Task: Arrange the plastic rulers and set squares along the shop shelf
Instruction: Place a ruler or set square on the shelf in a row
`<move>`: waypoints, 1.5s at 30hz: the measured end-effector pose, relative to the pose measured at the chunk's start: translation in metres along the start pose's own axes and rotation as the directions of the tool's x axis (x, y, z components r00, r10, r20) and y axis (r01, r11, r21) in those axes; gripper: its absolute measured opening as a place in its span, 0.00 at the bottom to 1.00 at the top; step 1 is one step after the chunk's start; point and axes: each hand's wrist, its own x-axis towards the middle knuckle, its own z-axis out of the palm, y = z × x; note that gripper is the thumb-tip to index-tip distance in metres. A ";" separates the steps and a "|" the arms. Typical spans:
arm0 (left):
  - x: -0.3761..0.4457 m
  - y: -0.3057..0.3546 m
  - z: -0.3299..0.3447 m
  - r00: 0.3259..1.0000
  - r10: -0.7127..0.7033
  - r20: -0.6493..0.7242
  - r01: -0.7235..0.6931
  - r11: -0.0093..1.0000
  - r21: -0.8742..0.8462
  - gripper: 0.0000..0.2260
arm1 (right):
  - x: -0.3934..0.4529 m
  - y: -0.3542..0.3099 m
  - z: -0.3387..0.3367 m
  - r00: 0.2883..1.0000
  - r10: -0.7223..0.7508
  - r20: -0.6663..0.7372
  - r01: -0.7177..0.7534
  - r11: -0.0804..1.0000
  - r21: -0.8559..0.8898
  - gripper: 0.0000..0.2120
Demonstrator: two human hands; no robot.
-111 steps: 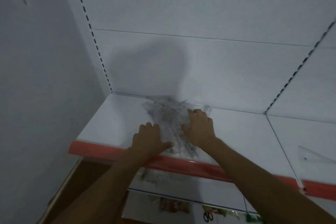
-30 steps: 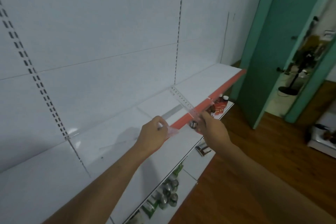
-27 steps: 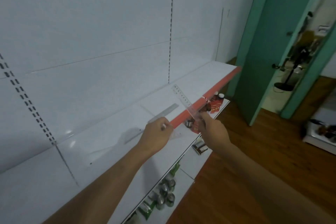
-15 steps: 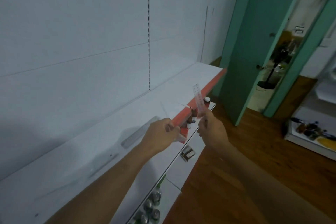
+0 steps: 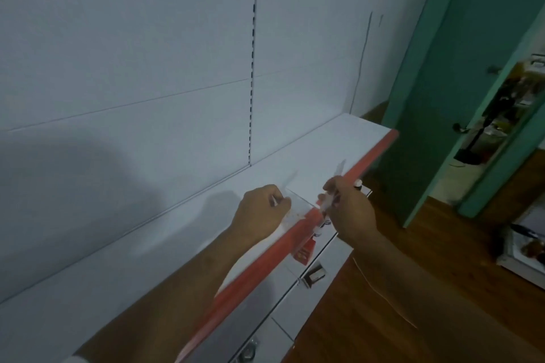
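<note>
My left hand (image 5: 261, 211) is curled around clear plastic pieces, a set square (image 5: 296, 206) showing past its knuckles, over the white shelf (image 5: 321, 153) with a red front edge. My right hand (image 5: 349, 209) pinches a clear plastic ruler (image 5: 336, 178) that tilts up and away above the red edge. Both hands hover close together, a little apart. The plastic is transparent and blurred, so its outlines are hard to follow.
The white back panel (image 5: 147, 53) with a slotted upright rises behind the shelf. Lower shelves (image 5: 312, 271) hold small goods. A green door (image 5: 442, 82) and wooden floor (image 5: 383, 289) lie to the right.
The view has swung right along the shelf from the pile at the left corner. Both hands have carried clear pieces rightward, and the ruler in my right hand has tipped more upright.
</note>
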 end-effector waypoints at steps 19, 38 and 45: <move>-0.079 -0.054 -0.051 0.636 -0.493 -0.593 0.607 0.795 -0.009 0.11 | 0.058 -0.082 0.090 0.503 -0.743 0.441 0.677 0.656 0.334 0.17; -0.162 -0.089 -0.070 0.516 -0.578 -0.632 0.677 0.727 -0.113 0.11 | 0.013 -0.099 0.148 0.146 -0.881 0.450 0.810 0.368 0.456 0.14; -0.164 -0.090 -0.070 0.467 -0.599 -0.650 0.705 0.696 -0.136 0.10 | 0.016 -0.102 0.165 0.111 -0.866 0.488 0.811 0.363 0.459 0.15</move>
